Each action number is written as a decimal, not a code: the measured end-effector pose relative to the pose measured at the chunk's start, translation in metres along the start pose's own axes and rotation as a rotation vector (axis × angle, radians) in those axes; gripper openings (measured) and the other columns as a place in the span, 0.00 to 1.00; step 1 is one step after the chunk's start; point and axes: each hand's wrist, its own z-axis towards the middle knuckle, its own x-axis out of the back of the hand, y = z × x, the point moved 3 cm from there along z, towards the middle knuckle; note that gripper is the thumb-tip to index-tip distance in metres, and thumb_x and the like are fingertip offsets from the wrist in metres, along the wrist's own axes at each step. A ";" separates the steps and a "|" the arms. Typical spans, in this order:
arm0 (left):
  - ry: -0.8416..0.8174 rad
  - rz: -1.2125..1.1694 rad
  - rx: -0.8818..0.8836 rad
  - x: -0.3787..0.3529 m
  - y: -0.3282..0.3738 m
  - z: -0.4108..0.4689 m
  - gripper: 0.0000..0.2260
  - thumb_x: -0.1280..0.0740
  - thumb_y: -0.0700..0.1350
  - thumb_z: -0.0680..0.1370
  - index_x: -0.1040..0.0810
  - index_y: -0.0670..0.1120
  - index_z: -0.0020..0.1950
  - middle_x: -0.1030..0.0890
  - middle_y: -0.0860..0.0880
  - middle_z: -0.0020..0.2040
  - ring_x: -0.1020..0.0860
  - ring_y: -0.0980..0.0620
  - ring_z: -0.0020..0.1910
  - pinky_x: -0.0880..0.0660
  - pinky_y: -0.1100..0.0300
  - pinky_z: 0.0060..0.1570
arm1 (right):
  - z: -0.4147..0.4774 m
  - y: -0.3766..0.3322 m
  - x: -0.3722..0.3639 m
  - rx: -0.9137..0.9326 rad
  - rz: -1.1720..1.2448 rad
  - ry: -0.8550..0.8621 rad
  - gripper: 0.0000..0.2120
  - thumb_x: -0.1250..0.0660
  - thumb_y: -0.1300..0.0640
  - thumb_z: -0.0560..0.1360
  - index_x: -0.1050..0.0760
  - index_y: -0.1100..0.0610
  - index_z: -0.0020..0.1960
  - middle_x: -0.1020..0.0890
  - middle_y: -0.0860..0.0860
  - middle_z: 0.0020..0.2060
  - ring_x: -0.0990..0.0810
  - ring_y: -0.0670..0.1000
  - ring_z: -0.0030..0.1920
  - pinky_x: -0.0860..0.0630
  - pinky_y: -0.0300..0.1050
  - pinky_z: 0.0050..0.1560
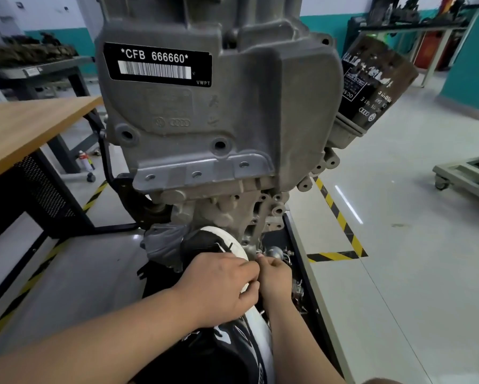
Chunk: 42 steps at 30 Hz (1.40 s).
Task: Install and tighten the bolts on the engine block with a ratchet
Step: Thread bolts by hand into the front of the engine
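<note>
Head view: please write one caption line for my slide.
The left hand and right hand meet low beside the grey cast-metal engine block labelled CFB 666660; what their fingers hold is hidden.

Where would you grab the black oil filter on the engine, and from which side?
Likely round the cylindrical body of the oil filter, near its free upper end, from the open right side. It juts tilted up and away from the engine block, which blocks the left.

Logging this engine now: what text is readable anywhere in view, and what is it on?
"*CFB 666660*": black label on the engine, above a barcode.
"VWPT": same label, lower right corner.
"561 E", "SAE": oil filter, printed upside down; the rest is too blurred.
Below the label, cast emblems: logos only, no words.
</note>
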 end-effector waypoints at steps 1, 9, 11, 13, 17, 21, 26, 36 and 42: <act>0.006 0.008 0.004 0.001 0.000 0.000 0.11 0.40 0.52 0.70 0.23 0.49 0.32 0.24 0.54 0.27 0.24 0.53 0.28 0.28 0.62 0.25 | 0.001 -0.001 -0.002 0.001 -0.003 0.008 0.19 0.34 0.62 0.77 0.32 0.57 0.28 0.29 0.47 0.20 0.32 0.46 0.22 0.33 0.40 0.30; 0.020 0.015 -0.007 0.002 0.000 -0.003 0.10 0.40 0.51 0.70 0.23 0.49 0.33 0.25 0.54 0.26 0.24 0.52 0.27 0.28 0.63 0.24 | -0.003 0.012 -0.003 -0.184 0.420 -0.139 0.16 0.39 0.67 0.79 0.32 0.58 0.33 0.28 0.50 0.21 0.32 0.47 0.22 0.34 0.41 0.26; 0.029 0.022 -0.011 0.002 0.000 -0.004 0.10 0.40 0.51 0.70 0.23 0.49 0.33 0.25 0.54 0.26 0.24 0.52 0.27 0.28 0.64 0.24 | -0.001 0.016 -0.004 -0.201 0.460 -0.163 0.15 0.39 0.66 0.79 0.30 0.58 0.34 0.28 0.52 0.23 0.32 0.49 0.26 0.34 0.43 0.30; 0.024 0.026 -0.006 0.002 0.001 -0.004 0.10 0.40 0.51 0.70 0.23 0.49 0.33 0.25 0.54 0.26 0.24 0.53 0.27 0.29 0.64 0.24 | 0.000 0.019 -0.005 -0.218 0.471 -0.163 0.13 0.37 0.64 0.79 0.28 0.59 0.36 0.27 0.52 0.24 0.31 0.50 0.28 0.35 0.44 0.33; 0.014 0.024 0.005 0.001 0.000 -0.005 0.10 0.40 0.51 0.70 0.23 0.49 0.33 0.25 0.53 0.26 0.24 0.53 0.27 0.29 0.63 0.24 | 0.000 0.023 -0.006 -0.271 0.453 -0.138 0.13 0.33 0.61 0.77 0.28 0.58 0.35 0.29 0.53 0.22 0.32 0.51 0.25 0.33 0.43 0.30; 0.021 0.015 0.008 0.001 0.000 -0.004 0.10 0.40 0.51 0.70 0.22 0.49 0.33 0.25 0.53 0.26 0.24 0.52 0.27 0.28 0.63 0.24 | 0.000 0.020 -0.007 -0.283 0.456 -0.098 0.15 0.33 0.61 0.77 0.29 0.58 0.32 0.29 0.52 0.21 0.33 0.51 0.23 0.35 0.42 0.29; 0.023 0.007 0.014 0.001 0.000 -0.004 0.11 0.40 0.51 0.70 0.22 0.48 0.33 0.24 0.53 0.26 0.24 0.52 0.27 0.28 0.62 0.24 | -0.002 0.016 -0.007 -0.289 0.485 -0.078 0.18 0.34 0.61 0.78 0.31 0.58 0.29 0.30 0.51 0.20 0.33 0.50 0.23 0.37 0.42 0.31; 0.018 0.001 0.022 0.002 0.001 -0.004 0.11 0.40 0.51 0.71 0.23 0.48 0.33 0.24 0.54 0.27 0.24 0.52 0.27 0.28 0.63 0.24 | -0.005 0.010 -0.002 -0.230 0.241 -0.051 0.18 0.37 0.57 0.80 0.33 0.58 0.31 0.31 0.50 0.20 0.34 0.49 0.21 0.36 0.36 0.24; 0.009 0.002 0.031 0.002 0.001 -0.003 0.12 0.41 0.51 0.71 0.22 0.48 0.33 0.25 0.54 0.27 0.24 0.52 0.27 0.28 0.63 0.25 | -0.004 0.007 0.000 -0.212 0.108 0.006 0.15 0.37 0.55 0.79 0.28 0.61 0.37 0.27 0.53 0.25 0.30 0.49 0.21 0.35 0.34 0.21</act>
